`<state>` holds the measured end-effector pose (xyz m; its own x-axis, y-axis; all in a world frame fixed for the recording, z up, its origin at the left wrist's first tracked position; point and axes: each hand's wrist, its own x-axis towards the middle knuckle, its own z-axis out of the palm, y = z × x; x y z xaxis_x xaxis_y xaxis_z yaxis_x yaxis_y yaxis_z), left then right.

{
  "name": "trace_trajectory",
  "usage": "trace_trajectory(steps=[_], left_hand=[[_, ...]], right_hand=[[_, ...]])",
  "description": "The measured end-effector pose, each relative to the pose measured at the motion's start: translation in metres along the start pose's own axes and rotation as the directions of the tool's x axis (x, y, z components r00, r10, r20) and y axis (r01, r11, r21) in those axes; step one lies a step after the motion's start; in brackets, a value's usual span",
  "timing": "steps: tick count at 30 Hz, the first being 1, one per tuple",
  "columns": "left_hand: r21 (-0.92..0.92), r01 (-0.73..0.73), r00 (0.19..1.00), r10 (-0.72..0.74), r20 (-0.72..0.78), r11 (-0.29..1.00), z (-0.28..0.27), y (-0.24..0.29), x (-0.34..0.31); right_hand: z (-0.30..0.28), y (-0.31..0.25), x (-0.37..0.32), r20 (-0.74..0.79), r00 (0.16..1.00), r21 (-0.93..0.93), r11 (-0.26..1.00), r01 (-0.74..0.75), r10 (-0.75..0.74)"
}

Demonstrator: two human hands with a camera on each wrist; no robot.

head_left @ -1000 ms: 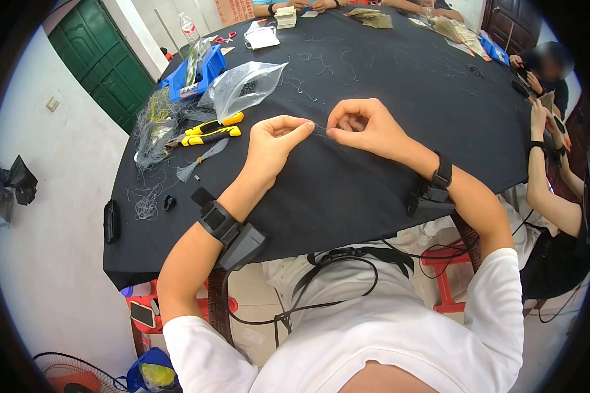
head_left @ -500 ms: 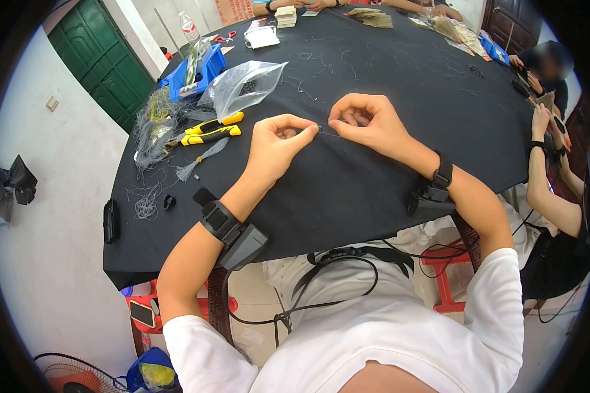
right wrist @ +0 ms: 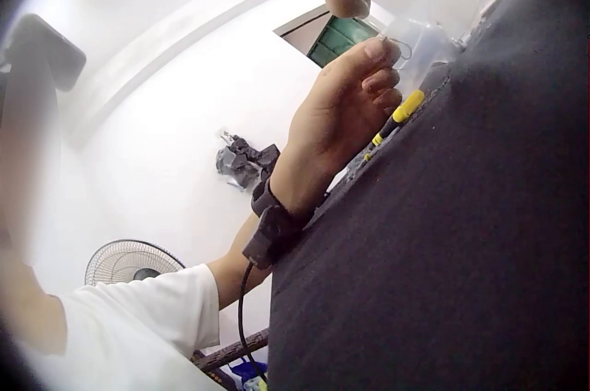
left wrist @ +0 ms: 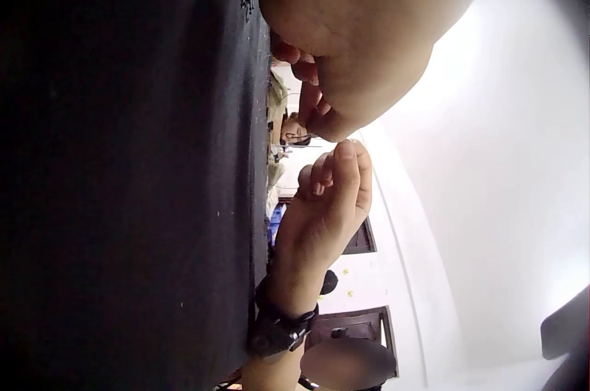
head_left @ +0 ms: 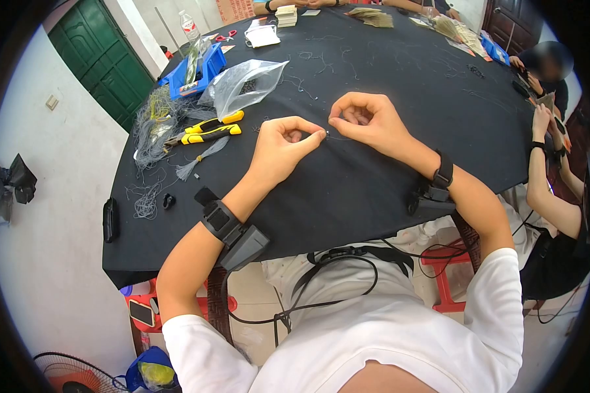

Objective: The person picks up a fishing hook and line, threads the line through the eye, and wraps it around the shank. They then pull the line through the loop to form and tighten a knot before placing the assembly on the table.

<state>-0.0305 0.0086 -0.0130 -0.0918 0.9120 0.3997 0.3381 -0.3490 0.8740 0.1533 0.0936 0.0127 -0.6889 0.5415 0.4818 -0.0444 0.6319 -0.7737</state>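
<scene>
Both hands (head_left: 282, 147) pinch strand (right wrist: 403, 47) inside table edge (head_left: 301, 253).

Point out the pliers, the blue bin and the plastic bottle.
Pliers (head_left: 233, 118): head view, end of the upper yellow handle.
Blue bin (head_left: 212, 64): head view, side wall.
Plastic bottle (head_left: 189, 27): head view, label.
</scene>
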Motion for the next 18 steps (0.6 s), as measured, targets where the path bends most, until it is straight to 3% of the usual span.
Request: trace_trajectory(steps=[9, 18], left_hand=[[-0.013, 0.044, 0.999, -0.044, 0.016, 0.999, -0.0003, -0.0014, 0.0001], [-0.043, -0.021, 1.0, 0.021, 0.003, 0.999, -0.0005, -0.0024, 0.001]], right_hand=[[0.0006, 0.001, 0.0008, 0.012, 1.0, -0.009, 1.0, 0.007, -0.006], [-0.0001, 0.0064, 0.0034, -0.045, 0.996, 0.019, 0.997, -0.077, 0.078]])
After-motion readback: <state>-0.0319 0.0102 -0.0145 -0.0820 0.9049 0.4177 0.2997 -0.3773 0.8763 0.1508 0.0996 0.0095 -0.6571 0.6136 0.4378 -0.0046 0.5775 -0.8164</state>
